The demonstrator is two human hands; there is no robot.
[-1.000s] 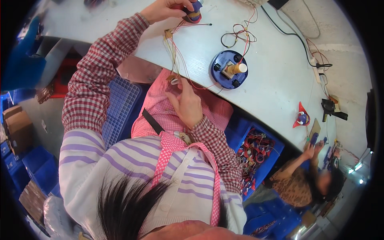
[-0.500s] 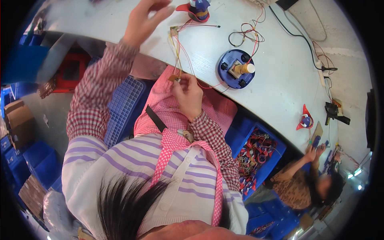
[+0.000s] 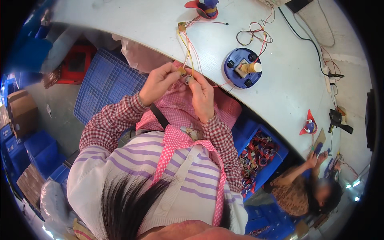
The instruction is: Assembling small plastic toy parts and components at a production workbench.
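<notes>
My left fingers (image 3: 170,76) are pinched on a small brown board (image 3: 182,71), and my right fingers (image 3: 201,83) are closed on a silvery disc (image 3: 188,80) just to its right. Both pieces are off the bench (image 3: 152,30), just short of its near edge and above my pink apron (image 3: 182,108). The board is at the tips of my left thumb and forefinger, so my left is the nearer to it; the disc sits a little closer to my body, at my right thumb. Whether the two touch I cannot tell, they are crowded so close. The board's free end seems to point right, toward the other hand, but my thumb covers too much for me to be sure of its long axis. Thin wires (image 3: 188,48) run from my fingertips away from me, over the near edge, to a brown block (image 3: 182,26) on the bench. A blue base (image 3: 233,72) sits to the right by that edge; a toy (image 3: 210,13) stands beyond the block.
</notes>
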